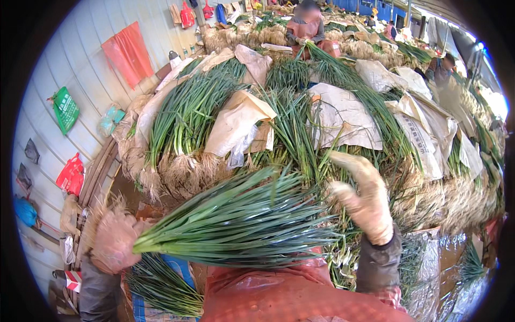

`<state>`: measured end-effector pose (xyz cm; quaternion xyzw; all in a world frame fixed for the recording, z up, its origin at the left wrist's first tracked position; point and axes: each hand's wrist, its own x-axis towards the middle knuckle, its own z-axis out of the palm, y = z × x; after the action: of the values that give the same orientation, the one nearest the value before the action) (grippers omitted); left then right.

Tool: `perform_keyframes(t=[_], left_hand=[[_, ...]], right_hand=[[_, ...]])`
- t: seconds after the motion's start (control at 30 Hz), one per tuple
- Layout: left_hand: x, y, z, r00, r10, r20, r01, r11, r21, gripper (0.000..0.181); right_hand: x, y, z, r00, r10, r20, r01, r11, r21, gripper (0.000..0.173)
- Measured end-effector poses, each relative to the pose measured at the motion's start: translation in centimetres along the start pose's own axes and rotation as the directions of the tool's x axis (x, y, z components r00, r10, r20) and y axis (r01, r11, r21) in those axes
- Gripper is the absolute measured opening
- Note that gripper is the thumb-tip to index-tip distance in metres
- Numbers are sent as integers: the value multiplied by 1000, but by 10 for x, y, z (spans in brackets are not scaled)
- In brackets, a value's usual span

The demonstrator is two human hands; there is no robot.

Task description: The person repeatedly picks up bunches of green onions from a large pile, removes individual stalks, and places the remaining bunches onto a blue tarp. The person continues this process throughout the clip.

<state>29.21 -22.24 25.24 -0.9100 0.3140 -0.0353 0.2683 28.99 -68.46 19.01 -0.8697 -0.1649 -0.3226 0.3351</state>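
My left hand (114,241) grips a bunch of long-leaved green plants (237,225), like green garlic or scallions, at the stem end. Pale fibrous roots stick out beyond the fist on the left. The leaves fan out to the right across my front. My right hand (364,197), in what looks like a pale glove, is raised off the leaf tips with its fingers apart. It is blurred and holds nothing. Below my left hand, another green bunch (165,285) lies on blue-and-white sheeting (139,310).
A heap of rooted plants (181,116) rises ahead, partly covered by pale sacks (346,116). Trimmings (342,261) lie by my right forearm. A corrugated wall (44,116) with hanging bags runs along the left. A person (307,24) handles plants beyond the heap; another person (440,70) is at right.
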Motion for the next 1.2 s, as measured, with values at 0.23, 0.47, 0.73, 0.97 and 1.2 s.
perform_keyframes(t=[0.23, 0.47, 0.73, 0.97, 1.2], left_hand=[[2, 3, -66, 990, -5, -143, 54, 936, 347, 47], [-44, -9, 42, 990, -141, 13, 136, 969, 205, 57], [-55, 3, 150, 962, -246, 116, 247, 969, 3, 71], [-62, 11, 168, 966, -248, 73, 254, 964, -80, 68], [-56, 14, 166, 964, -247, 96, 252, 967, -47, 68]], right_hand=[[30, -92, 62, 803, -454, 387, 456, 885, 91, 87], [-165, 77, 104, 786, 289, 547, -59, 915, -399, 56], [-371, 174, -108, 358, 930, -85, -755, 235, -612, 55], [-279, 110, -70, 547, 809, -215, -836, 540, -95, 31], [-185, 80, 44, 893, 450, 19, -404, 819, -407, 32]])
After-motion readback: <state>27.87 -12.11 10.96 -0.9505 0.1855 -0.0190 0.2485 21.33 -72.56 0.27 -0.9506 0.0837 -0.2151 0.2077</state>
